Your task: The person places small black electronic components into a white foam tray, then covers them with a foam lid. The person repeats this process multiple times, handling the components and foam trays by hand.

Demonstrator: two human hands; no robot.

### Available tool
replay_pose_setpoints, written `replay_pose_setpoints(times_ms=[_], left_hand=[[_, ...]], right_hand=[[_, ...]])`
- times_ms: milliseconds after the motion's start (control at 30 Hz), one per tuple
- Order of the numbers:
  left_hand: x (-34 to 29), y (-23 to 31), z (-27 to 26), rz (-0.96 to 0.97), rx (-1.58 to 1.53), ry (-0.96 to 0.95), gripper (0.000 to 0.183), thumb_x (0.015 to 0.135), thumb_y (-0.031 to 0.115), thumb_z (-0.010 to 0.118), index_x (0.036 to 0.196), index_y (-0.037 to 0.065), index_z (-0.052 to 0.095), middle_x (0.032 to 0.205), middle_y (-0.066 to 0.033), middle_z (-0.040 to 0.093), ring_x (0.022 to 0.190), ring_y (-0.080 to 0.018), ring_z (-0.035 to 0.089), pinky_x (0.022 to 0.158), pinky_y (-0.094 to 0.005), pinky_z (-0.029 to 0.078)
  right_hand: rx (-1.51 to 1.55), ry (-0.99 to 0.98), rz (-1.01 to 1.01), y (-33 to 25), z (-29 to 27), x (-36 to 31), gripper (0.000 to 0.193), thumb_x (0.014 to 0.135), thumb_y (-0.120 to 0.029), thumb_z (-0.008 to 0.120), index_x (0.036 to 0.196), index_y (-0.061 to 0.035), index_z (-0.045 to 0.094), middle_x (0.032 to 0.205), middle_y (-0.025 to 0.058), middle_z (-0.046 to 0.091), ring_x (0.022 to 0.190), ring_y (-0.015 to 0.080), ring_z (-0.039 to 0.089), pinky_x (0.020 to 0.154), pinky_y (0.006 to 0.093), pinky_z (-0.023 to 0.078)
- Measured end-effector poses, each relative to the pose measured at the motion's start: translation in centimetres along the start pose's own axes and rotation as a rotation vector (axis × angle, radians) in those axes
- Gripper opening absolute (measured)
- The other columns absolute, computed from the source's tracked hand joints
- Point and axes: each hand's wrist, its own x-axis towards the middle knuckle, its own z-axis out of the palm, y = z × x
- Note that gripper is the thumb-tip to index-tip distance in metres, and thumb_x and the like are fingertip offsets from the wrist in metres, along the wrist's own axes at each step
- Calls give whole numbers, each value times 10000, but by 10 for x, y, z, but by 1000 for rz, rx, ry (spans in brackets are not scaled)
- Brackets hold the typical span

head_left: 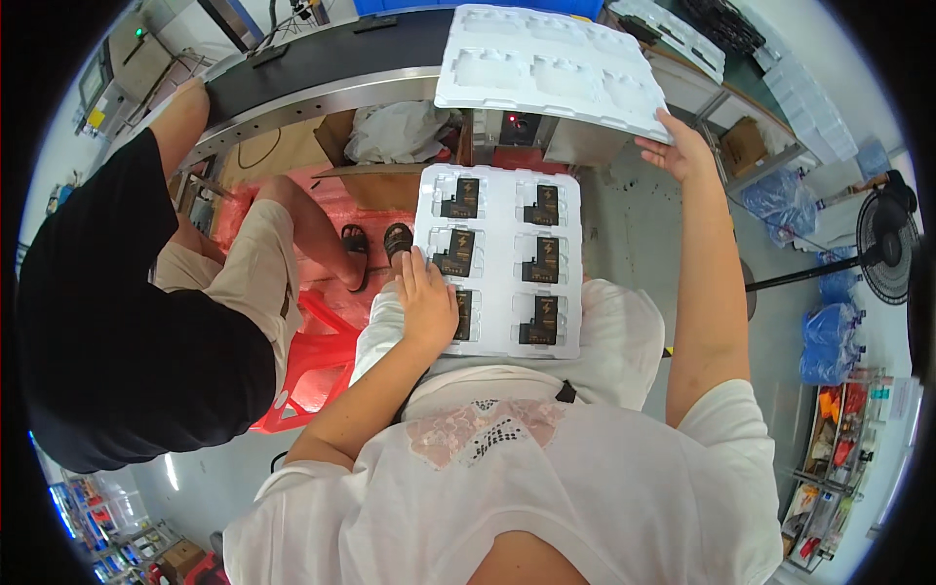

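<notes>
A white plastic tray (502,263) lies across my lap, with several flat black phone batteries (541,260) in its recesses, in two columns. My left hand (426,302) rests on this tray's left side, fingers stretched out flat, partly covering the near-left battery (463,317). Up at the right, my right hand (680,148) grips the near right corner of a second white tray (551,73). That tray's visible recesses hold nothing. It is tilted and overlaps the right part of the black conveyor belt (331,63), jutting past its near edge.
A person in a black shirt (127,322) sits close at my left, beside a red plastic stool (317,361). Under the conveyor is an open cardboard box (375,185) with plastic bags. More white trays (809,107) and a black fan (885,239) stand at the right.
</notes>
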Motion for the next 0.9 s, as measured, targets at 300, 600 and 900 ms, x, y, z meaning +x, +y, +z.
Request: replay_pose_setpoints(times_ms=[300, 600, 900], left_hand=[[24, -3, 3, -410, -289, -130, 391, 822, 321, 619, 994, -30, 648, 1427, -275, 253, 1342, -465, 191, 1049, -597, 211], [30, -2, -35, -191, -219, 120, 440, 800, 309, 696, 1109, 19, 580, 1379, -234, 342, 1293, -400, 327, 1026, -512, 319], [63, -14, -100, -317, -1538, -90, 323, 937, 146, 533, 1203, -34, 499, 1064, -89, 612, 907, -133, 584, 804, -265, 471]], right_hand=[[348, -11, -2, 7, 2, -45, 348, 874, -161, 627, 1140, 29, 509, 1029, 164, 609, 865, 269, 614, 686, 396, 527], [447, -189, -232, 13, 49, -137, 364, 862, -131, 613, 1160, 30, 479, 1071, 159, 599, 925, 254, 620, 747, 375, 543], [-635, -1115, -211, 172, 87, -264, 538, 854, -219, 661, 1333, -87, 455, 1374, 133, 418, 1213, 265, 452, 1012, 366, 374]])
